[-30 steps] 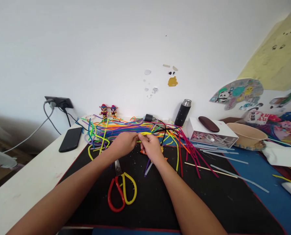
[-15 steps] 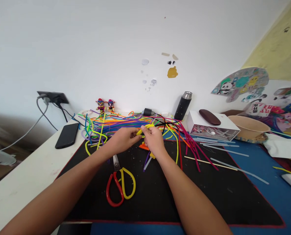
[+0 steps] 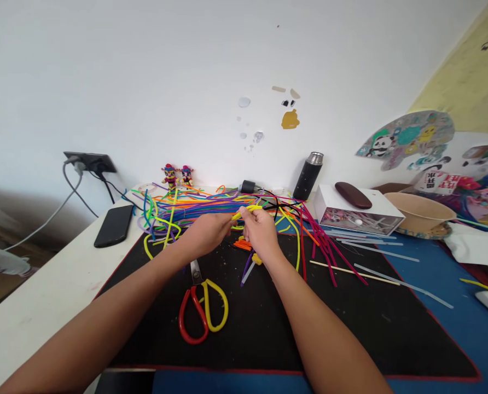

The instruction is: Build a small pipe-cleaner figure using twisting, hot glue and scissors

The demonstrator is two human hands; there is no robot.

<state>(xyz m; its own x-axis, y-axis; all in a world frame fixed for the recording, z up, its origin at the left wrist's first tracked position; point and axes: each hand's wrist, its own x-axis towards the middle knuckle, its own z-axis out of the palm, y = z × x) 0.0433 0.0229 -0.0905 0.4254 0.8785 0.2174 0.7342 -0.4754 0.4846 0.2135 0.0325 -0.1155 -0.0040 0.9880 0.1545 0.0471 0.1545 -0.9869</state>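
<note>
Both hands meet over the back of the black mat (image 3: 334, 328), closed on yellow pipe cleaner (image 3: 252, 208). My left hand (image 3: 212, 232) pinches its left part, and my right hand (image 3: 259, 230) grips it from the right with the thumb on top. A stretch of yellow shows between and behind the fingers; the rest is hidden by them. Just below my right hand lie an orange coiled piece (image 3: 243, 244) and a small yellow piece (image 3: 257, 259) with purple and pale strips. Scissors (image 3: 203, 306) with one red and one yellow handle lie nearer, below my left hand.
Many coloured pipe cleaners (image 3: 211, 209) spread along the back, magenta ones (image 3: 330, 246) to the right. A black phone (image 3: 113, 226) lies left. A black flask (image 3: 308, 176), white box (image 3: 359, 208) and beige bowl (image 3: 418, 210) stand back right. Two small figures (image 3: 170, 176) stand by the wall.
My hands stay together on the yellow pipe cleaner. My left fingers have closed in and turned slightly, covering more of its left end. The view has shifted very little.
</note>
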